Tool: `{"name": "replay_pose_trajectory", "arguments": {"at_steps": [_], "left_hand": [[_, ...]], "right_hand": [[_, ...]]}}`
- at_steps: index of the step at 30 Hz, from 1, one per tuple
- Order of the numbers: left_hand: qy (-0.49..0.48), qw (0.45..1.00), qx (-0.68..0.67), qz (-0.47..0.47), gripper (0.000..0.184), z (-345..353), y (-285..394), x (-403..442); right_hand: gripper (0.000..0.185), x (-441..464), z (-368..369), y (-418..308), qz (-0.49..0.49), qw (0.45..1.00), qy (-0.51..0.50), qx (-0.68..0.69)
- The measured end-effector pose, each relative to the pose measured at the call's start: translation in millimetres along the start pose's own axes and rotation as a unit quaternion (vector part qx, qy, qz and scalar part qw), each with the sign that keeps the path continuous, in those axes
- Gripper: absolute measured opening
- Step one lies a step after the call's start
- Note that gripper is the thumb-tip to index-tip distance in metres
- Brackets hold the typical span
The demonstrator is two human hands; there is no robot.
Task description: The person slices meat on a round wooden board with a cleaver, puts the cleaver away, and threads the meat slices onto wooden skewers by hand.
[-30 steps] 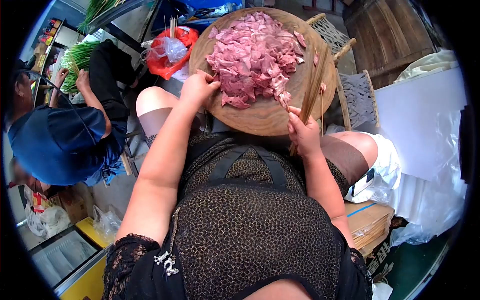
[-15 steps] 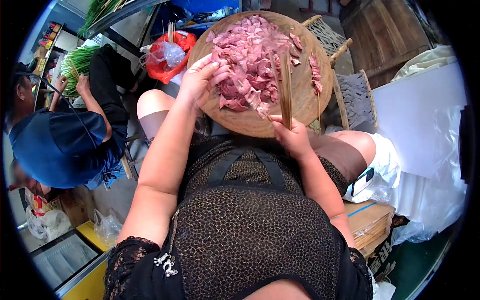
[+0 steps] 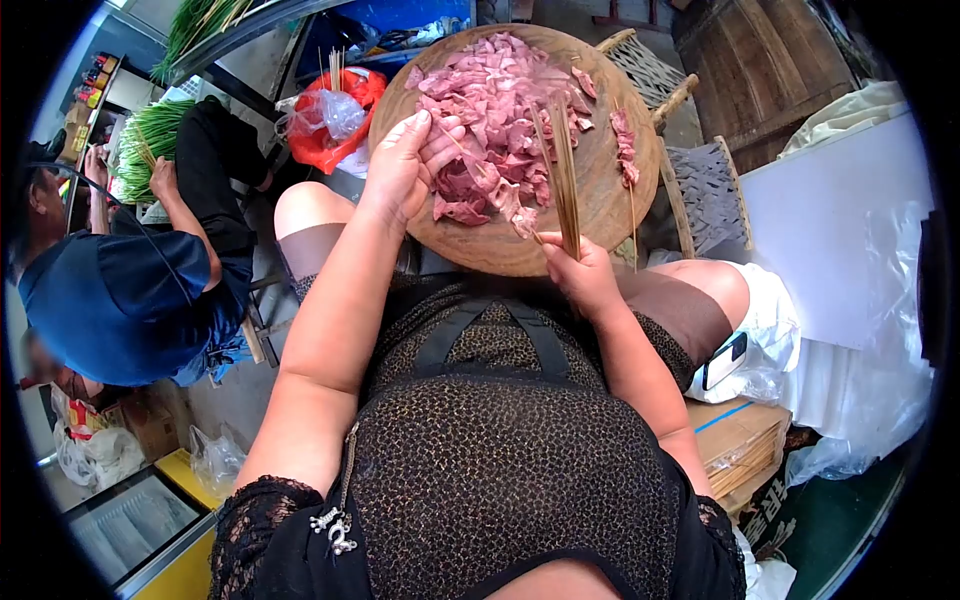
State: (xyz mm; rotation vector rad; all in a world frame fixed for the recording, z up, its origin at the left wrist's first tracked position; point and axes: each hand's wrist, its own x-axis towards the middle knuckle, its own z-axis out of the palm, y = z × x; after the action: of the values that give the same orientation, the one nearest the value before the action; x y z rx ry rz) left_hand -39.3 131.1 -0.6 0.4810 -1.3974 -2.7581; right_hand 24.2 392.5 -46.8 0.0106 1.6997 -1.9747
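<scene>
My right hand [image 3: 585, 280] is closed on a bundle of thin bamboo skewers [image 3: 567, 195]. It also grips one skewer that slants up to the left, with pieces of meat [image 3: 512, 208] threaded on its lower part. Beside the left edge of a pile of sliced raw meat [image 3: 500, 100], my left hand [image 3: 405, 165] has its thumb and fingers apart, near that skewer's upper end. I see no piece of meat in it. The pile covers much of a round wooden board [image 3: 620, 215] in front of my knees. A loaded meat skewer [image 3: 624, 150] lies at the board's right side.
A red plastic bag [image 3: 365, 100] with upright skewers stands left of the board. Woven stools [image 3: 710, 195] are to the right. On the left, a seated person [image 3: 120, 285] handles green stalks [image 3: 150, 135]. A phone [image 3: 725, 362] lies by my right thigh.
My left fingers have spread from a more closed pose beside the meat pile. My right hand has hardly moved with its skewers. The person's hands on the left have moved farther apart.
</scene>
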Motion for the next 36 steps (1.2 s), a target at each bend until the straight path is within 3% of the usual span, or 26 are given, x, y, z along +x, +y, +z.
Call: {"name": "replay_pose_trajectory", "arguments": {"at_steps": [12,18,33,36], "left_hand": [[-0.001,0.998,0.060,-0.021,0.023,3,-1,2],[0.008,1.000,-0.015,0.005,0.017,16,-13,-1],[-0.057,0.996,0.058,-0.038,0.017,24,-36,-8],[-0.097,0.990,0.059,-0.086,0.020,26,-32,-10]], "right_hand": [[0.020,0,-3,1,-0.015,1.000,0.006,-0.023],[0.021,2,0,10,-0.041,0.999,0.024,0.004],[0.025,-9,-1,2,-0.023,0.998,0.045,0.049],[0.026,-9,-3,0,-0.011,0.998,0.058,0.039]]}}
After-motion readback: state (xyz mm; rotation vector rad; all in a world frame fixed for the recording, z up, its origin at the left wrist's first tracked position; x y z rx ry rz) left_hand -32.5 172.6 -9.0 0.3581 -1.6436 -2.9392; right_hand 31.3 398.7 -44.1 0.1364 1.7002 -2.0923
